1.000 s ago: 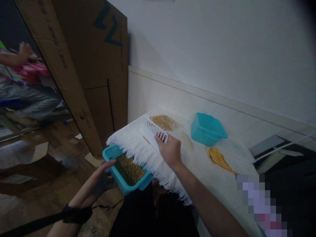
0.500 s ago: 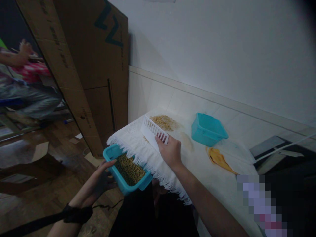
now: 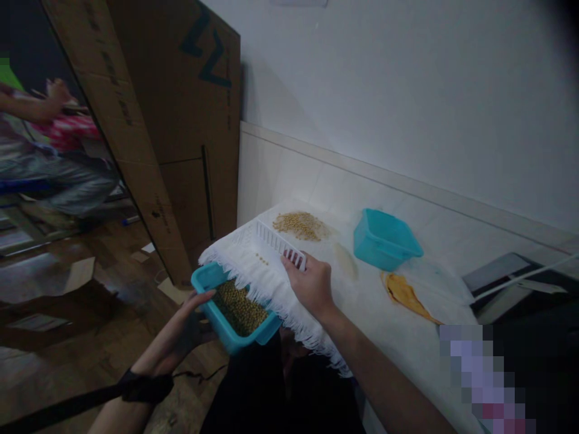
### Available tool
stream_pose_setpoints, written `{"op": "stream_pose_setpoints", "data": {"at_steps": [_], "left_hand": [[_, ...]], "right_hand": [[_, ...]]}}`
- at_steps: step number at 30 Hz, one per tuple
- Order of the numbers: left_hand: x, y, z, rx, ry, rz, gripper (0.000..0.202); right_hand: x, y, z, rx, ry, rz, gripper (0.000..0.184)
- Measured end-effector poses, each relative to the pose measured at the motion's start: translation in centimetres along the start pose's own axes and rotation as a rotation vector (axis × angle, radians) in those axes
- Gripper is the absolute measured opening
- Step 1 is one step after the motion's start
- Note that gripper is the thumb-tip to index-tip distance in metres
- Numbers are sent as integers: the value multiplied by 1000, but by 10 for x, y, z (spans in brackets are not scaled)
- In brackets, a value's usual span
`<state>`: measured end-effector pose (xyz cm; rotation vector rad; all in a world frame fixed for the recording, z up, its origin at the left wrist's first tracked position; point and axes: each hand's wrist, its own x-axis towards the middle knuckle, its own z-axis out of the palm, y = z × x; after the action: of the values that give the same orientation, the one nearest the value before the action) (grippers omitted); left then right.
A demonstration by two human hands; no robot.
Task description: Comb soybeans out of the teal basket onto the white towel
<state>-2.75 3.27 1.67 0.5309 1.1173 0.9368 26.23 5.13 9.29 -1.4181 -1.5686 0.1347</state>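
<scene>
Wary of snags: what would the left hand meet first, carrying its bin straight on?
Probably the white cloth's fringe, overlapping the held teal bin from this view; depth is unclear.

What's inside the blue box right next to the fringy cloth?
Lots of small yellowish beans are inside the blue box. The white cloth covers one side, so I can't see there, or underneath the top beans.

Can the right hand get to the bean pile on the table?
Probably yes: the pile lies uncovered just beyond the right hand, though its fingers are holding the white slotted tool.
</scene>
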Motion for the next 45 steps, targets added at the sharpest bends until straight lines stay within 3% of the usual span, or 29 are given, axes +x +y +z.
{"op": "stream_pose_setpoints", "data": {"at_steps": [12, 19, 27, 38, 45], "left_hand": [[1, -1, 3, 8, 69, 51, 71], [1, 2, 1, 35, 87, 33, 79], [-7, -15, 1, 39, 97, 52, 90], [-12, -31, 8, 3, 170, -76, 75], [-16, -37, 12, -20, 164, -83, 79]], "right_hand": [[-14, -14, 1, 132, -61, -69, 18], [-36, -36, -9, 238, -133, -50, 20], [-5, 0, -31, 44, 101, 63, 22], [-3, 11, -19, -11, 53, 50, 18], [-5, 12, -20, 19, 44, 57, 20]]}}
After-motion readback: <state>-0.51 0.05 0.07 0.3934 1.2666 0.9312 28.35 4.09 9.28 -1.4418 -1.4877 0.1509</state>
